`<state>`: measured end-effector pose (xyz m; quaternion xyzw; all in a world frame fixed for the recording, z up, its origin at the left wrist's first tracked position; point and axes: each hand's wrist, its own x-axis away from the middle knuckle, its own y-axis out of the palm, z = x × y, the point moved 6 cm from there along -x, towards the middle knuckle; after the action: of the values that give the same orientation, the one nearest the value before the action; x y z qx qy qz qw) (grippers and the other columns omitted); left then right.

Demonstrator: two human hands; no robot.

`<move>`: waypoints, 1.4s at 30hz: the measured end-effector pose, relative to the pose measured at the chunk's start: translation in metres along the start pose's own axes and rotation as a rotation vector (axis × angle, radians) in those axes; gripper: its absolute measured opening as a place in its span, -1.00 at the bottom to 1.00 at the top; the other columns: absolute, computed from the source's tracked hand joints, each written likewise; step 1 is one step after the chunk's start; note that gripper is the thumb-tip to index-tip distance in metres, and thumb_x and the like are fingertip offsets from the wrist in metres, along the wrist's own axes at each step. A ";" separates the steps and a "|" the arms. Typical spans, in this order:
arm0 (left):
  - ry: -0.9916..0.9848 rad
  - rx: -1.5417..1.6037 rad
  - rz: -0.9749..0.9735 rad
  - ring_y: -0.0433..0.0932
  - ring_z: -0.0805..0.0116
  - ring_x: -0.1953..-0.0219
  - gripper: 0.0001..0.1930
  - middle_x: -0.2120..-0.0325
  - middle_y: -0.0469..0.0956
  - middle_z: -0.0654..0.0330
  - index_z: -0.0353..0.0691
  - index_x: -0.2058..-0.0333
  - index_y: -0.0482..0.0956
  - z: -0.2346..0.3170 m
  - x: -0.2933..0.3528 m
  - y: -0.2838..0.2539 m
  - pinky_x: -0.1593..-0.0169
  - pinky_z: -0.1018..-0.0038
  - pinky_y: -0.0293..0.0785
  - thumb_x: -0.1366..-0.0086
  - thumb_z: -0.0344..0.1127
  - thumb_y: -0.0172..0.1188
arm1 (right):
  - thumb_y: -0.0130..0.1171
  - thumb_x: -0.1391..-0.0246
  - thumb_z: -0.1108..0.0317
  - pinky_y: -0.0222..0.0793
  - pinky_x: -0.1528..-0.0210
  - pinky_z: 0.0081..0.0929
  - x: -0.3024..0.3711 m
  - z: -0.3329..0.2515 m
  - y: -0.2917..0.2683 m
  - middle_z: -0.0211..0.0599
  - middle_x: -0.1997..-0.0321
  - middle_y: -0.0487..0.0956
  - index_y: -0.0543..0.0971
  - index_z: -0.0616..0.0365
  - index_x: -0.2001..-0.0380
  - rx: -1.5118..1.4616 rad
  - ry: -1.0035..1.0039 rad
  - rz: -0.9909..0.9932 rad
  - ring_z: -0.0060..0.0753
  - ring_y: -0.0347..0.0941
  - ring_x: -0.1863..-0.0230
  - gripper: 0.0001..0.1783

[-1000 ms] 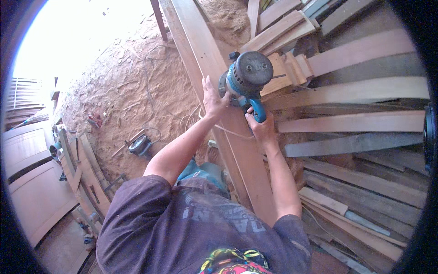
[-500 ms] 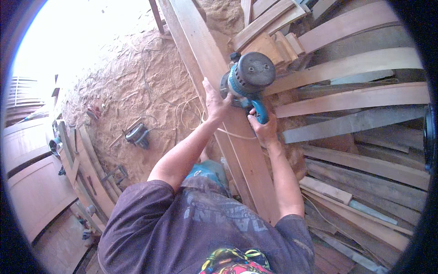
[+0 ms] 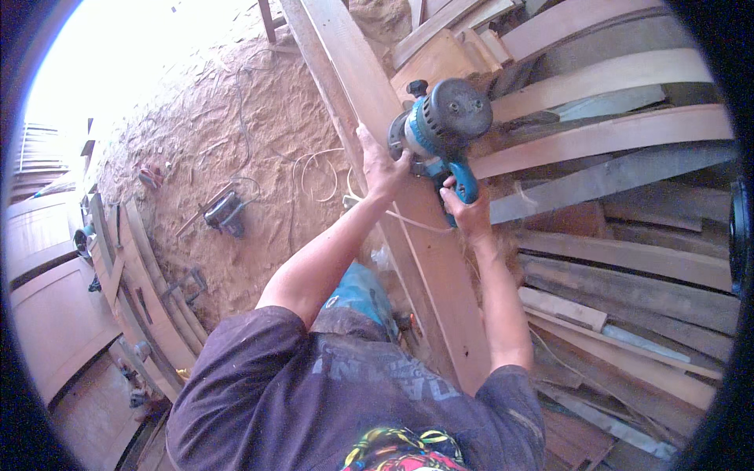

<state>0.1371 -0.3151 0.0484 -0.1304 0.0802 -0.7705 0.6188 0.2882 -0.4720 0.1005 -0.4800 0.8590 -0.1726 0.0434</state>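
A long reddish-brown board [image 3: 353,59] runs from the far side toward my body. On it sits a teal-blue and black power tool [image 3: 448,118] with a round black motor cap, a dark knob and a loop handle; its exact kind is unclear. My right hand [image 3: 473,216] is wrapped around the loop handle. My left hand [image 3: 383,166] rests at the tool's near left side, thumb against its base, one finger stretched along the board's left edge. Its other fingers are partly hidden. A pale cable [image 3: 412,222] crosses the board just below the hands.
Many planks [image 3: 605,137] lie stacked at right. Another dark power tool [image 3: 226,216] lies on the dust-covered floor [image 3: 212,125], left of a loose cable loop [image 3: 318,177]. Wooden frame pieces [image 3: 141,290] and panel doors [image 3: 63,314] stand at far left.
The power tool and both hands have shifted slightly toward me along the board, moving together. The view has tilted a little; both hands keep their positions on the tool.
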 end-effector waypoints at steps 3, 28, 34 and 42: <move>-0.005 0.019 -0.014 -0.02 -0.22 -0.53 0.16 -0.45 -0.02 -0.40 -0.53 -0.46 -0.19 -0.004 0.019 0.005 -0.56 0.25 -0.06 -0.16 -0.13 0.45 | 0.34 -0.07 0.44 0.37 0.38 -0.47 0.014 0.009 -0.012 -0.49 0.49 0.56 0.61 0.08 0.25 0.058 0.083 -0.039 -0.58 0.42 0.48 -0.84; 0.057 -0.194 0.000 0.03 -0.34 -0.49 0.09 -0.46 -0.09 -0.43 -0.42 -0.46 -0.06 -0.031 0.147 0.041 -0.50 0.12 0.08 -0.15 -0.12 0.46 | 0.35 -0.02 0.58 0.43 0.32 -0.54 0.133 0.062 -0.067 -0.50 0.38 0.59 0.60 0.04 0.14 -0.060 0.173 0.011 -0.61 0.48 0.39 -0.67; 0.098 -0.181 0.039 -0.01 -0.29 -0.52 0.12 -0.46 -0.06 -0.40 -0.44 -0.46 -0.07 -0.029 0.183 0.042 -0.51 0.13 0.07 -0.15 -0.04 0.46 | 0.34 -0.04 0.56 0.50 0.21 -0.50 0.166 0.077 -0.082 -0.49 0.28 0.62 0.54 -0.01 -0.12 -0.034 0.151 -0.002 -0.56 0.52 0.32 -0.46; 0.255 -0.198 -0.028 -0.19 -0.29 -0.56 0.25 -0.47 -0.13 -0.46 -0.53 -0.47 -0.18 -0.059 0.217 0.045 -0.58 0.13 -0.18 -0.14 0.11 0.46 | 0.38 -0.08 0.30 0.51 0.10 -0.28 0.206 0.035 -0.101 -0.46 0.28 0.70 0.70 -0.01 0.01 0.348 -0.063 0.056 -0.42 0.60 0.23 -0.64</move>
<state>0.1180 -0.5384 0.0018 -0.0928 0.2318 -0.7776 0.5771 0.2679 -0.7022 0.1209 -0.4462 0.8275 -0.3022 0.1578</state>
